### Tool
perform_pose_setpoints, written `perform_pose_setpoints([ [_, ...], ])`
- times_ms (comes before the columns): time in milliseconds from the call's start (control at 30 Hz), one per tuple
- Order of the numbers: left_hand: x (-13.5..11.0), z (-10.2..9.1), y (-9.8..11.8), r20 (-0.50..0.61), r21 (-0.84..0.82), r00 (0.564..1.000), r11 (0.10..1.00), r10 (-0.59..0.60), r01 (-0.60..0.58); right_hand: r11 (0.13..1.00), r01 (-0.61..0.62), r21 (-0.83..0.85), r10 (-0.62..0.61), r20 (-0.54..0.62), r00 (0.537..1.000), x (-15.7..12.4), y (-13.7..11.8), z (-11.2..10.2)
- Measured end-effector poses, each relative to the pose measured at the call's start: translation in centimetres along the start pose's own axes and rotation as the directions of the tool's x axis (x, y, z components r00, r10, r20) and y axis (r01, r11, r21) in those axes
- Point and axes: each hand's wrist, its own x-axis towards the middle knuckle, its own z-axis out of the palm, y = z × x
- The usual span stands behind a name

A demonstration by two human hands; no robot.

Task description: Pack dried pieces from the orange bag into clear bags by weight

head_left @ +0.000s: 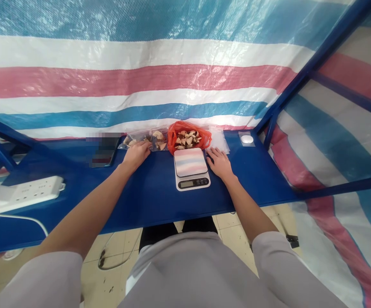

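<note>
The left hand (136, 156) rests with its fingers a bit bent, touching a clear plastic bag (140, 139) of tan chunks (157, 135). It is not pinching. The right hand (219, 164) is spread flat on the blue table (153, 196). Between the 2 hands sits a white kitchen scale (192, 169). Just past it, a red plastic bag (172, 137) holds more chunks. They look light, hard and easy to snap, so the bag seems the best place to hold. No words on the scale can be read.
</note>
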Motion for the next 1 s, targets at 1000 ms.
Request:
perform_pose_setpoints([
  [1000, -2.7, -2.7, 12.6, -0.005, -0.998, 0.888, -0.059, -0.460, -0.036, 0.783, 0.087, 0.616, -0.004, -0.135, 0.991, 2.9, -7.6, -3.9],
])
